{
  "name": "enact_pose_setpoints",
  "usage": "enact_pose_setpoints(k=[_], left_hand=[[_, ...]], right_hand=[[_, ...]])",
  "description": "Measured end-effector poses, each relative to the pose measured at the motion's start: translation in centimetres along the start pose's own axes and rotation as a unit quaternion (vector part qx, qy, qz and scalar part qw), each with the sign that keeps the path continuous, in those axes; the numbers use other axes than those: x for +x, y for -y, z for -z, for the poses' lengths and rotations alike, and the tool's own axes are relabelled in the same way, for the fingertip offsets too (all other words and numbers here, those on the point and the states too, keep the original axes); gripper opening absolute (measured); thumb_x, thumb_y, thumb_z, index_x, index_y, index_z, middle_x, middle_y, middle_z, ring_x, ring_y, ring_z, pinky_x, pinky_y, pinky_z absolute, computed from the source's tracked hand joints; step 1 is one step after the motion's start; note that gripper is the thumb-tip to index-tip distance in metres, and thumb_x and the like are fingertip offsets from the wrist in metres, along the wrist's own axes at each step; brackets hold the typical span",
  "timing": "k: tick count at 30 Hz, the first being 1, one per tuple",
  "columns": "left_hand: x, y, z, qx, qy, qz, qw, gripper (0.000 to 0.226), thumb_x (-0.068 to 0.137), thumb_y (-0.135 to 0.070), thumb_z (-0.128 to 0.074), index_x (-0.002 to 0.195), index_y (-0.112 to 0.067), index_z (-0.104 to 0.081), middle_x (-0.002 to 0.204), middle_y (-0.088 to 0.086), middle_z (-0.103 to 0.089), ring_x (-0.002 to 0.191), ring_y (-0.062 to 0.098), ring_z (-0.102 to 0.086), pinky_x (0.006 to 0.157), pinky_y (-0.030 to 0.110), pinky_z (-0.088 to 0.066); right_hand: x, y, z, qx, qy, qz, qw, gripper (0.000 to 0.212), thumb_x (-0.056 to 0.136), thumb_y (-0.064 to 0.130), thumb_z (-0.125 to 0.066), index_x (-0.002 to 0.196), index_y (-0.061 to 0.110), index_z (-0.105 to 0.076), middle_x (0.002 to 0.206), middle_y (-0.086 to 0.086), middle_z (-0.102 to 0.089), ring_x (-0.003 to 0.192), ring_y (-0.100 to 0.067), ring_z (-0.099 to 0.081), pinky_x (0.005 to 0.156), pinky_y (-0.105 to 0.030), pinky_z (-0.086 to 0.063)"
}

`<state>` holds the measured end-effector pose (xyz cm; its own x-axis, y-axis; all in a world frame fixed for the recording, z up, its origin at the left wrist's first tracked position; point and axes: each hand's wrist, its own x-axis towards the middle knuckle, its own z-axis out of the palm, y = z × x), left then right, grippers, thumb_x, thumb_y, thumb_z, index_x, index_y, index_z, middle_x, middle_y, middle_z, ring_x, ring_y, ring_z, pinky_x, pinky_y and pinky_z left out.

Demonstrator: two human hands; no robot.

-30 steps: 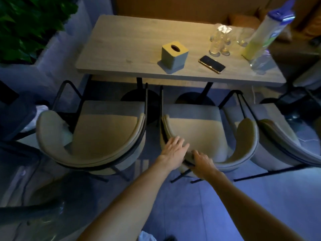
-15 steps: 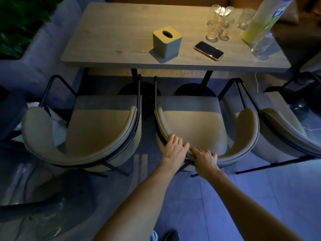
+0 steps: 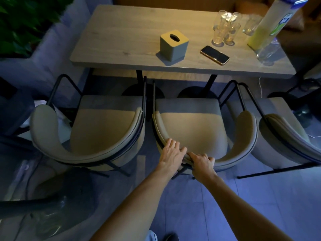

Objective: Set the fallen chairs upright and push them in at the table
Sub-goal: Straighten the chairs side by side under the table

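Note:
Three beige padded chairs with black metal frames stand upright in a row before the wooden table. The middle chair faces the table, its seat front just short of the table edge. My left hand lies flat on the curved backrest of that chair, fingers spread over the top. My right hand grips the same backrest rim just to the right, fingers curled over it. The left chair and the right chair stand close on either side, almost touching it.
On the table sit a square tissue box, a phone, several drinking glasses and a tall yellow bottle. Green plants fill the far left. Tiled floor lies under my arms.
The view has shifted a little closer to the table. Both hands stay on the middle chair's backrest, and my right hand's fingers have curled further over the rim.

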<state>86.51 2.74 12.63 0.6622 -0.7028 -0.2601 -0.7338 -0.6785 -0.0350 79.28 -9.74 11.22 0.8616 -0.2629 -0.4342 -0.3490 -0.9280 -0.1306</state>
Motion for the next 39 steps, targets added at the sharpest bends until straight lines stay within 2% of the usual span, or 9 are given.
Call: enact_pose_setpoints(k=[8,21,27,39], left_hand=[[-0.6,0.8,0.0,-0.009,-0.016,0.004,1.0,0.029,0.097,-0.019,-0.048,0.126,-0.016,-0.05,0.124,0.018,-0.053,0.123,0.036,-0.044,0.119,0.046,-0.016],[-0.7,2.1,0.2,0.013,-0.021,0.014,1.0,0.042,0.095,-0.012,-0.046,0.137,-0.014,-0.046,0.132,0.02,-0.05,0.13,0.036,-0.04,0.121,0.045,-0.012],[-0.5,2.8,0.2,0.005,-0.031,0.017,0.999,0.037,0.095,-0.011,-0.045,0.131,-0.015,-0.048,0.129,0.018,-0.051,0.129,0.036,-0.04,0.121,0.045,-0.011],[-0.4,2.5,-0.2,0.022,-0.026,0.027,0.999,0.04,0.099,-0.012,-0.041,0.138,-0.015,-0.045,0.133,0.019,-0.05,0.132,0.035,-0.04,0.121,0.047,-0.011]], right_hand=[[0.1,0.7,-0.1,0.026,0.001,0.004,1.0,0.043,0.09,0.009,-0.057,0.124,0.035,-0.052,0.114,0.006,-0.065,0.109,-0.022,-0.048,0.095,-0.043,-0.034],[0.6,2.8,0.3,0.026,0.004,0.0,1.0,0.038,0.09,0.007,-0.054,0.12,0.031,-0.052,0.111,0.001,-0.066,0.11,-0.025,-0.048,0.094,-0.045,-0.033],[1.0,3.5,0.6,0.031,-0.004,-0.001,1.0,0.04,0.089,0.005,-0.053,0.119,0.031,-0.053,0.11,0.001,-0.066,0.109,-0.026,-0.048,0.096,-0.047,-0.034],[1.0,3.6,0.5,0.018,0.004,-0.003,1.0,0.043,0.09,0.007,-0.054,0.124,0.032,-0.051,0.112,0.001,-0.066,0.11,-0.025,-0.048,0.094,-0.045,-0.034]])
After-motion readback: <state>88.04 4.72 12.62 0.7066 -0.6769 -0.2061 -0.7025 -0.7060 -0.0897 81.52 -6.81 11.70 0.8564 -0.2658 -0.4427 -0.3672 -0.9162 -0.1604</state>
